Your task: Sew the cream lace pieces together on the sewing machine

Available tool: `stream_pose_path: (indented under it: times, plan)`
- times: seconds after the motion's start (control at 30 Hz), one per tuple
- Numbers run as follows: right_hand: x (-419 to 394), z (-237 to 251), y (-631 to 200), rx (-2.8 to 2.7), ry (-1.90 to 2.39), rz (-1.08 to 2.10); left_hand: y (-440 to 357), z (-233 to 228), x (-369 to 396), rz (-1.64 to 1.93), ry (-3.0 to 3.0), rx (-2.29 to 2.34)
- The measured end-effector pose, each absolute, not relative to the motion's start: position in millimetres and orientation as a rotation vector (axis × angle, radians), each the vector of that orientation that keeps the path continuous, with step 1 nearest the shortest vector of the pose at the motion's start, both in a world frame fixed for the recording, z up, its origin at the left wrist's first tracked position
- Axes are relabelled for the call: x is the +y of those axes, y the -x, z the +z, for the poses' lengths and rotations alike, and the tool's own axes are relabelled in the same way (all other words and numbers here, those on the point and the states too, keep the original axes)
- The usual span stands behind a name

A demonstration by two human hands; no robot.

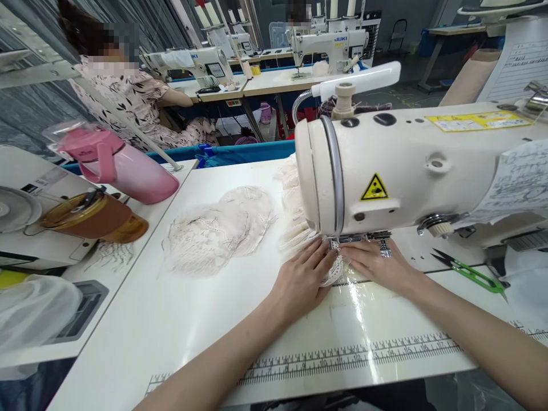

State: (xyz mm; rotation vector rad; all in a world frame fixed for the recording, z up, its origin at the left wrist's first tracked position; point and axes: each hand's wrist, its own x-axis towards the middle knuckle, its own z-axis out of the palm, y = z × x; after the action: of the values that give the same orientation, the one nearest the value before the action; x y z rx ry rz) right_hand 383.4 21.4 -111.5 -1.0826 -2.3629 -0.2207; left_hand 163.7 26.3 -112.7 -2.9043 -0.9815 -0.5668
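Your left hand [305, 275] lies flat, fingers together, pressing the lace piece [334, 273] onto the table [180, 319] just near of the sewing machine [411, 171] head. Your right hand [377, 264] also lies flat on the lace, fingertips under the head beside the presser foot [362, 237]. Risk: fingertips this close to the needle area could be struck if the lace feeds unevenly. Uneven pressure may skew the seam. Snips [468, 272] lie right; a lace pile [222, 231] lies left.
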Motion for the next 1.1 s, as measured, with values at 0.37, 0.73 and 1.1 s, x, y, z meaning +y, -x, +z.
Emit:
stream_pose_path:
  times: [0.37, 0.73, 1.1]
  plan:
    - [26, -119, -381, -2.295, 1.169, -0.158, -164, -117, 32, -0.569, 2.887, -0.880]
    - [19, -119, -373, -2.503, 0.982, -0.471, -150, -113, 36, -0.501, 2.848, -0.725]
    - [18, -119, -363, -2.473, 0.882, -0.374, -149, -117, 44, -0.585, 2.818, -0.714]
